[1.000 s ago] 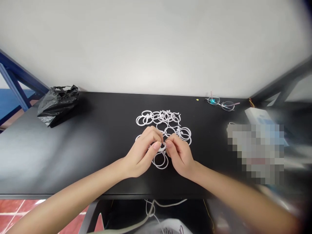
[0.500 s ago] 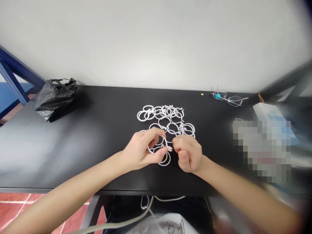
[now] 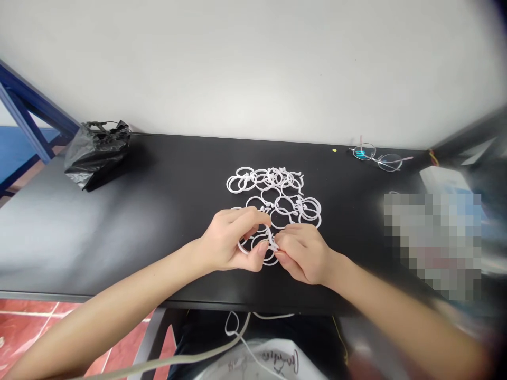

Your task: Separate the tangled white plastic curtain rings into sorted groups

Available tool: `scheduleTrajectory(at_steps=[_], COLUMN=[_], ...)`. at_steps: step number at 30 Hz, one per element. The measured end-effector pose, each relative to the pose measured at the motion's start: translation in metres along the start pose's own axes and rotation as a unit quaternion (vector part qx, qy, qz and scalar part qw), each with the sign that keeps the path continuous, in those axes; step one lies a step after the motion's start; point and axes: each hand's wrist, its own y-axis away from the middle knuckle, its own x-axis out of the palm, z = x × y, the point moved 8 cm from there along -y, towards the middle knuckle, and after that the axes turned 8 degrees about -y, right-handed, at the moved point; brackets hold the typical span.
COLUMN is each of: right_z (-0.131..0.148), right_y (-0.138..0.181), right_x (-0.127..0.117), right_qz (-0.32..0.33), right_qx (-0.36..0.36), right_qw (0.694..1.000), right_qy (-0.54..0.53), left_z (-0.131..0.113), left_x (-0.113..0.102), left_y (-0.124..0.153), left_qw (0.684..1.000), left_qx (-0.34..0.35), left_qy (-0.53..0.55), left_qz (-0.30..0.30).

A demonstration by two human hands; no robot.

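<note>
My left hand (image 3: 233, 237) curls its thumb and fingers around a white plastic ring (image 3: 271, 235) that has a small clasp at its ends. With thumb and fingertips pinched together, my right hand (image 3: 307, 253) grips the clasp end of that same ring. Part of the ring is hidden by the left fingers. Beyond and beneath both hands, several more white plastic rings (image 3: 277, 174) lie loosely overlapped on the black table (image 3: 178, 184).
A crumpled black plastic bag (image 3: 99, 153) stands at the far left. Eyeglasses (image 3: 371, 157) lie at the back right, near a small yellow bit (image 3: 334, 150). A white box (image 3: 435, 177) sits at the right. Below the table edge hang a pale cable (image 3: 190, 359) and a white bag (image 3: 253, 364).
My right hand has moved left from beside the ring and its fingers now pinch the ring's clasp end. My left hand keeps its hold. The view has shifted slightly.
</note>
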Motion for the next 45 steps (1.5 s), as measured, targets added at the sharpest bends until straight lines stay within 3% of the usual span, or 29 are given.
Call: scheduleTrajectory(at_steps=[5,26,30,33,35,37,39,40,43,45], right_z=[0.004,0.006,0.007,0.005,-0.002,-0.013,-0.025,-0.029,-0.034,-0.034], right_y=[-0.001,0.002,0.002,0.004,0.009,0.016,0.023,0.026,0.029,0.027], right_x=[0.004,0.011,0.009,0.003,-0.005,-0.015,-0.02,-0.022,-0.022,-0.02], right_qz=[0.013,0.02,-0.002,-0.04,-0.089,-0.151,-0.192,-0.205,-0.208,-0.195], right_qx=[0.003,0.004,0.002,0.012,0.033,0.079,0.122,0.133,0.143,0.142], right_qw=[1.0,1.0,1.0,0.997,0.991,0.979,0.965,0.961,0.956,0.959], right_qy=[0.0,-0.008,-0.026,-0.071,-0.097,-0.11,-0.127,-0.132,-0.147,-0.149], left_z=[0.002,0.002,0.004,0.011,0.028,0.057,0.091,0.111,0.174,0.199], left_x=[0.004,0.004,0.011,0.019,0.015,0.0,-0.023,-0.035,-0.069,-0.079], left_y=[-0.001,0.003,0.003,-0.001,-0.004,-0.008,-0.011,-0.01,0.01,0.025], left_qw=[0.998,0.998,0.989,0.962,0.95,0.958,0.973,0.963,0.886,0.835], left_qx=[-0.022,-0.015,-0.055,-0.123,-0.174,-0.209,-0.2,-0.206,-0.33,-0.393], left_qy=[0.05,0.046,0.114,0.212,0.227,0.161,-0.032,-0.131,-0.301,-0.354], left_qz=[0.039,0.037,0.079,0.123,0.125,0.111,0.11,0.117,0.122,0.153])
